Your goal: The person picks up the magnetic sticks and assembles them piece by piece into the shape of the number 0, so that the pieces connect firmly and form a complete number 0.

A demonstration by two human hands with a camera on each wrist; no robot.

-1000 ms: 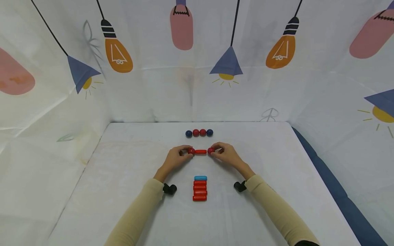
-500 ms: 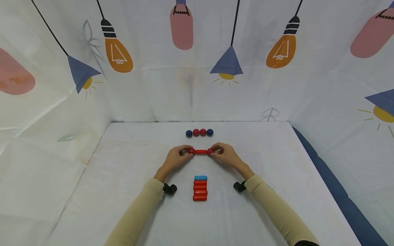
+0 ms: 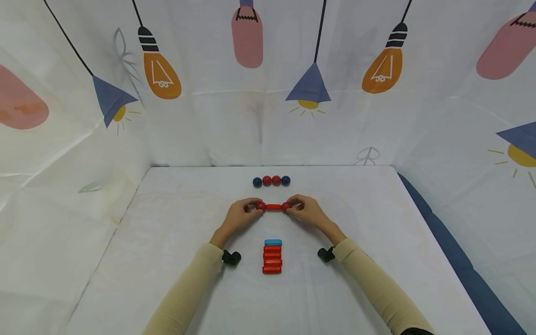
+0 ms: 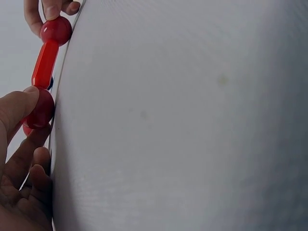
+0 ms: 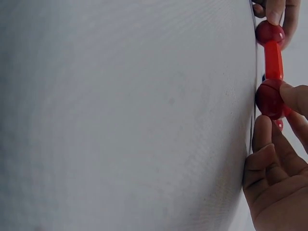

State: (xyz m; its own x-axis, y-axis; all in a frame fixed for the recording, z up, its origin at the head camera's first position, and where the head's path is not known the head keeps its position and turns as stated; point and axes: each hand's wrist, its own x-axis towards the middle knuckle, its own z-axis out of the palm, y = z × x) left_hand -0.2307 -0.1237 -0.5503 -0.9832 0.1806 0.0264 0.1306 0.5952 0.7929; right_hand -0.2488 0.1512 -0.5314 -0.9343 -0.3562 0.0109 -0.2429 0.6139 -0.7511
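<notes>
A red rod (image 3: 273, 207) lies crosswise between two red balls, touching both. My left hand (image 3: 241, 214) pinches the left red ball (image 3: 261, 205) between thumb and fingers. On the other side, the right red ball (image 3: 286, 206) is pinched by my right hand (image 3: 310, 211). From the left wrist, the rod (image 4: 44, 65) shows flat sides and its ends meet the balls. In the right wrist view, my thumb presses the near ball (image 5: 269, 99), partly covering it.
Behind the hands, a row of dark blue and red balls (image 3: 276, 180) stands on the white table (image 3: 176, 242). Closer to me lie several stacked red rods (image 3: 272, 259) with one blue rod (image 3: 273, 242) at their far end. A patterned curtain (image 3: 209, 125) hangs behind.
A second ago a small gap separated the rod from the right ball; now they touch. Both hands have stayed almost in place, and nothing visibly moves over the last half second.
</notes>
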